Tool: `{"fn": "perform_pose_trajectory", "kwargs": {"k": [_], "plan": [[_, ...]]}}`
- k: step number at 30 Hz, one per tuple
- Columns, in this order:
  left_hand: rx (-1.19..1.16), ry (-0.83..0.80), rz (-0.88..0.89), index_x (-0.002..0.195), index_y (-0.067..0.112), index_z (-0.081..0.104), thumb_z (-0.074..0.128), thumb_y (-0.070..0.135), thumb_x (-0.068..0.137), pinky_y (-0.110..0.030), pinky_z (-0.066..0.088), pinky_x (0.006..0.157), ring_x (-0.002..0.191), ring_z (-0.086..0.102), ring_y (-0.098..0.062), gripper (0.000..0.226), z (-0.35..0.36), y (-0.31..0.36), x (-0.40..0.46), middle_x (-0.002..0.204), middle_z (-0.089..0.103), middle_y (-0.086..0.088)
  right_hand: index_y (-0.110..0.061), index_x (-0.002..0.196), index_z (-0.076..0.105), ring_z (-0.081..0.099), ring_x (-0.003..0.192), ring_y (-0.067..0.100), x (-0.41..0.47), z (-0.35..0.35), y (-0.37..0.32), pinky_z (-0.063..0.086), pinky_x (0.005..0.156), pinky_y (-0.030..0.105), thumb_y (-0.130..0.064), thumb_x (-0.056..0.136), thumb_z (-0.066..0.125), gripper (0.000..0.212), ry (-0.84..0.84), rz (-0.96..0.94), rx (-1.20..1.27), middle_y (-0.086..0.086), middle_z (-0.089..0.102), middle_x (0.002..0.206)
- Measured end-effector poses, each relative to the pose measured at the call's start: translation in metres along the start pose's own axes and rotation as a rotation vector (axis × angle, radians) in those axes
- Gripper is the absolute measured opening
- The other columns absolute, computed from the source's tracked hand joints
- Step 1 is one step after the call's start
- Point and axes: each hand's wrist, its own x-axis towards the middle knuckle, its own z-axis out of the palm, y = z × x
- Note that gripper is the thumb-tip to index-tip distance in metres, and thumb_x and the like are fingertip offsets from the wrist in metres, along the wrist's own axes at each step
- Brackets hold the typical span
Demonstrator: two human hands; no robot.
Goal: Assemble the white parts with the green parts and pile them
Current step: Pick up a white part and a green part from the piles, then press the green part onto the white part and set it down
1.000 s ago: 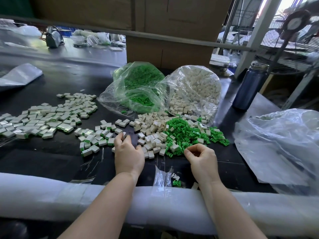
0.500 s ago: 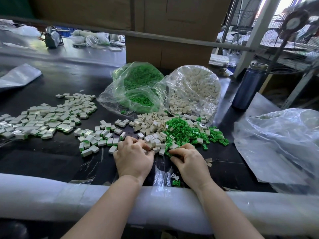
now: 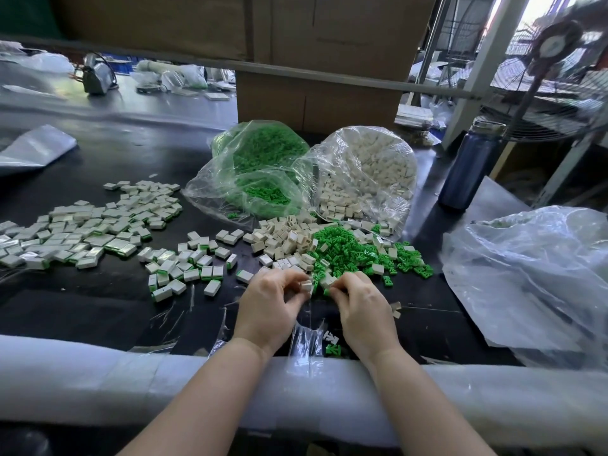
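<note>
I saw the left hand [image 3: 268, 307] pinching a white part [image 3: 306, 285] at its fingertips, just before the loose green parts [image 3: 345, 255]. The right hand [image 3: 360, 306], close beside, pinched another white part [image 3: 326, 282] with green [image 3: 326, 292] beneath its fingers.

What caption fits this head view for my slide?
Both hands, left and right, pinch small parts beside loose white parts and green parts.

Black worktable [image 3: 98, 311], cardboard boxes [image 3: 316, 93], perhaps a fan [image 3: 556, 47]
</note>
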Motion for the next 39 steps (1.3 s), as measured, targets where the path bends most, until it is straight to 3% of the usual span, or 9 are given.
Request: {"fn": "perform_pose_trajectory", "kwargs": {"k": [2,5,9,16,19,25,30,36,39], "plan": [[-0.066,-0.055,0.025,0.098,0.014,0.071,0.071,0.01,0.079,-0.029,0.053,0.08,0.081,0.061,-0.014,0.02,-0.001,0.003,-0.002,0.087,0.068,0.0,-0.015,0.088,0.056,0.052,0.072,0.015,-0.001,-0.002,0.001,0.036,0.062,0.027,-0.02,0.096,0.049,0.012,0.041,0.023,0.091,-0.007,0.057,0.079],[-0.135,-0.082,0.032,0.097,0.013,0.07,0.069,0.009,0.08,-0.018,0.052,0.077,0.077,0.061,-0.007,0.017,-0.001,0.004,-0.001,0.087,0.066,0.003,-0.018,0.085,0.056,0.059,0.066,0.015,-0.002,-0.005,0.002,0.047,0.062,0.028,-0.016,0.095,0.051,0.011,0.073,0.077,0.243,-0.006,0.062,0.072],[-0.212,-0.152,0.031,0.098,0.013,0.069,0.066,0.009,0.083,-0.022,0.053,0.079,0.079,0.064,-0.011,0.016,0.0,0.004,-0.001,0.09,0.068,0.001,-0.026,0.077,0.059,0.06,0.069,0.002,0.0,-0.009,0.0,0.048,0.066,0.012,-0.008,0.084,0.067,0.02,0.079,0.111,0.459,-0.009,0.064,0.072],[-0.324,-0.257,-0.026,0.091,0.02,0.065,0.061,0.003,0.086,-0.024,0.055,0.078,0.074,0.068,-0.014,0.019,0.002,0.004,0.0,0.095,0.058,-0.004,-0.011,0.076,0.067,0.063,0.069,0.004,-0.001,-0.016,-0.002,0.051,0.07,0.015,0.005,0.077,0.07,0.017,0.01,0.104,0.685,0.001,0.068,0.074],[-0.363,-0.278,-0.074,0.094,0.016,0.064,0.062,0.002,0.085,-0.02,0.055,0.073,0.07,0.068,-0.011,0.017,0.003,0.002,0.001,0.089,0.06,-0.006,-0.007,0.079,0.069,0.064,0.075,0.012,-0.002,-0.016,-0.003,0.054,0.074,0.022,0.005,0.079,0.067,0.013,-0.055,0.091,0.725,0.006,0.069,0.077],[-0.401,-0.312,-0.123,0.09,0.014,0.061,0.064,0.005,0.084,-0.027,0.057,0.073,0.072,0.068,-0.014,0.011,0.002,0.0,0.001,0.083,0.067,-0.006,-0.008,0.078,0.069,0.066,0.078,0.021,-0.002,-0.015,-0.004,0.056,0.078,0.034,0.006,0.079,0.067,0.014,-0.081,0.107,0.72,0.008,0.07,0.079],[-0.407,-0.308,-0.141,0.084,0.023,0.061,0.066,0.007,0.084,-0.027,0.055,0.075,0.074,0.064,-0.017,0.017,0.001,0.002,0.001,0.081,0.067,-0.006,-0.012,0.076,0.07,0.065,0.074,0.01,-0.003,-0.013,-0.004,0.053,0.074,0.021,0.005,0.078,0.068,0.017,-0.095,0.08,0.655,0.001,0.07,0.077],[-0.453,-0.279,-0.18,0.084,0.013,0.066,0.067,0.005,0.082,-0.013,0.049,0.067,0.065,0.058,-0.005,0.008,0.0,0.002,0.003,0.073,0.063,0.002,-0.015,0.076,0.07,0.066,0.079,0.014,-0.003,-0.014,-0.004,0.054,0.078,0.024,0.003,0.08,0.067,0.018,-0.104,0.09,0.633,0.002,0.071,0.078],[-0.455,-0.294,-0.168,0.083,0.014,0.068,0.065,0.003,0.083,-0.015,0.049,0.071,0.068,0.057,-0.006,0.011,0.0,0.003,0.003,0.079,0.063,0.001,-0.015,0.075,0.068,0.064,0.073,0.008,-0.003,-0.014,-0.004,0.053,0.074,0.019,0.007,0.078,0.067,0.022,-0.11,0.101,0.637,0.001,0.069,0.077]]}}
